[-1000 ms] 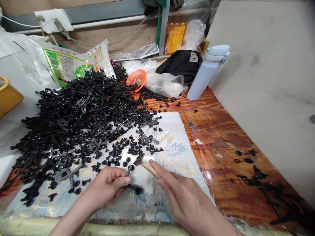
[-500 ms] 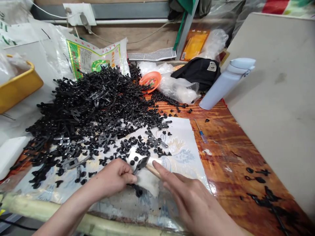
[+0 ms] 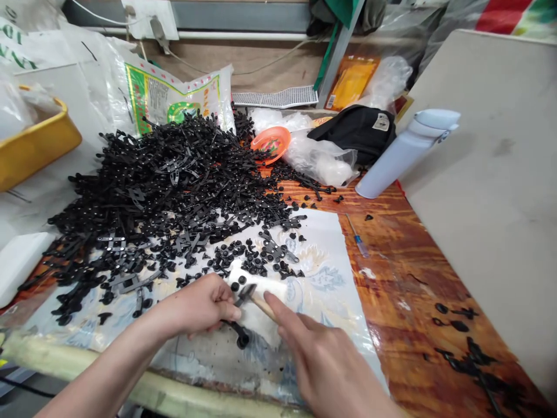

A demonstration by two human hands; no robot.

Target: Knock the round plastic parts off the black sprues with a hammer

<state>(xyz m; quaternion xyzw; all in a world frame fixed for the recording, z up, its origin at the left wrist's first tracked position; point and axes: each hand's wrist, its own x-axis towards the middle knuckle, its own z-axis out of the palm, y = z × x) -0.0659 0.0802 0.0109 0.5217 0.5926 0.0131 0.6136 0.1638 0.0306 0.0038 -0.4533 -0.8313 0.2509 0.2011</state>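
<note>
My left hand (image 3: 208,306) is closed, thumb against fingers, on a black plastic linkage part (image 3: 239,334) whose round end sticks out below the hand. My right hand (image 3: 319,354) grips a small hammer by its wooden handle (image 3: 263,305), with the forefinger stretched along it. The dark hammer head (image 3: 246,294) is close beside my left thumb; whether it touches the part cannot be made out. Beneath lies a white pad (image 3: 273,287), with two small round black studs (image 3: 238,283) on it. Loose black studs (image 3: 243,255) are scattered just beyond.
A big heap of black linkage parts (image 3: 174,168) covers the back left. An orange dish (image 3: 270,144), a black bag (image 3: 354,133) and a pale blue bottle (image 3: 404,154) stand behind. A screwdriver (image 3: 359,241) lies to the right, and a yellow bin (image 3: 39,145) is at the left.
The hammer head has dropped slightly down and left, nearer my left thumb, and my right hand has moved left with it. The black part's round end now shows more. The view has shifted slightly.
</note>
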